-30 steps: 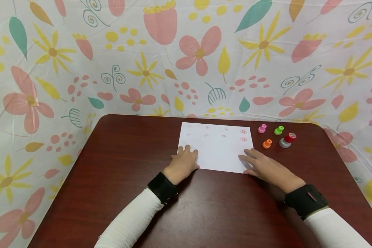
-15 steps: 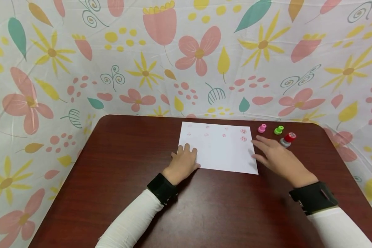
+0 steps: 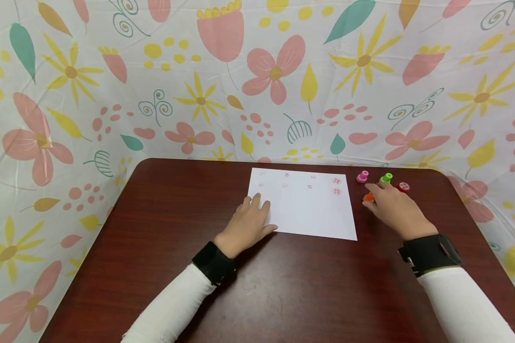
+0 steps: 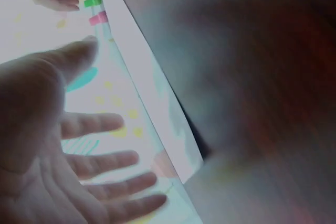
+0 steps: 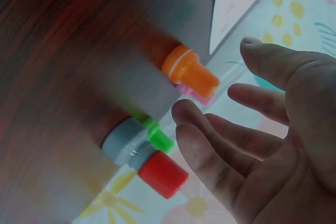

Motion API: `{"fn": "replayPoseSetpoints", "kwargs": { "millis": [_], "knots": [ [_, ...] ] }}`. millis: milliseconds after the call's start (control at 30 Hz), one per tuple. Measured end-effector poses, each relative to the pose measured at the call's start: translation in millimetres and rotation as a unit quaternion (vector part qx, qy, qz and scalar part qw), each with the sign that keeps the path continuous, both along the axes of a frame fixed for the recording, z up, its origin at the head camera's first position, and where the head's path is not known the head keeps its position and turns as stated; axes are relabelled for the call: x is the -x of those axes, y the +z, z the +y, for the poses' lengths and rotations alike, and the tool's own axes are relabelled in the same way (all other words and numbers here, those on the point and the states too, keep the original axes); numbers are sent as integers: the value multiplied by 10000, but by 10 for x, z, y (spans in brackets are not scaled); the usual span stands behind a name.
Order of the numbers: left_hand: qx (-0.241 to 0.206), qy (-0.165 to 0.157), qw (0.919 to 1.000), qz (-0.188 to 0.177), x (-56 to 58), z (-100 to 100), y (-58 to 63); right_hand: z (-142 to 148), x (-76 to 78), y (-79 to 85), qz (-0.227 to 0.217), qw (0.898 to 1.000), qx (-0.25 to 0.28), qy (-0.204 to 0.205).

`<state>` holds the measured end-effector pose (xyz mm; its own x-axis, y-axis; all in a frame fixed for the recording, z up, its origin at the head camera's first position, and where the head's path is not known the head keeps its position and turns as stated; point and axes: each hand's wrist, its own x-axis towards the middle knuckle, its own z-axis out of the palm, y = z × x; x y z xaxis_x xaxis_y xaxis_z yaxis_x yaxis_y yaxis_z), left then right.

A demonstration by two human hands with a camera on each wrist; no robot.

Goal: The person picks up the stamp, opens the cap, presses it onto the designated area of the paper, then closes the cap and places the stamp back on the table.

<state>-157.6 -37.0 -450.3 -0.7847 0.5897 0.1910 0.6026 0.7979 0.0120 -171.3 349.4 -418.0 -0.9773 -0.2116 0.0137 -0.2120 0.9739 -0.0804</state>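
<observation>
A white sheet of paper (image 3: 311,212) lies on the table with rows of small reddish stamp prints along its far part. My left hand (image 3: 245,224) is spread over the sheet's left edge; in the left wrist view its fingers look straight and hold nothing. To the right of the paper, my right hand (image 3: 398,209) hovers by the orange stamp (image 3: 368,197). The right wrist view shows its fingers apart, with the orange stamp (image 5: 189,71) standing in front of them, not gripped. The grey stamp with a red top (image 5: 152,163) is beside the fingertips.
A pink stamp (image 3: 362,176) and a green stamp (image 3: 386,177) stand farther back, near the table's far edge. The dark brown table (image 3: 176,205) meets a flower-patterned cloth (image 3: 223,85) behind it and at both sides.
My right hand has left the paper's right edge and moved right to the orange stamp. My left hand has shifted slightly left and its fingers are more spread.
</observation>
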Motion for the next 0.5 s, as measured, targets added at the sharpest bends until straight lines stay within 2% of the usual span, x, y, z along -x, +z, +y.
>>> {"fn": "replayPoseSetpoints", "kwargs": {
  "millis": [133, 200, 267, 333, 500],
  "knots": [
    [-36, -372, 9985, -391, -18, -151, 19, 36, 65, -42, -289, 9994, 163, -90],
    [-16, -536, 9976, -436, -29, -228, 23, 46, 98, -68, -342, 9991, 255, -89],
    [67, -716, 9970, -287, -37, -295, 30, 59, 124, -90, -369, 9987, 333, -82],
    [126, -945, 9954, 9, -43, -362, 25, 68, 142, -109, -364, 9986, 372, -68],
    [201, -1379, 9887, 547, -68, -525, 15, 72, 157, -135, -311, 9986, 430, -33]
  ]
}}
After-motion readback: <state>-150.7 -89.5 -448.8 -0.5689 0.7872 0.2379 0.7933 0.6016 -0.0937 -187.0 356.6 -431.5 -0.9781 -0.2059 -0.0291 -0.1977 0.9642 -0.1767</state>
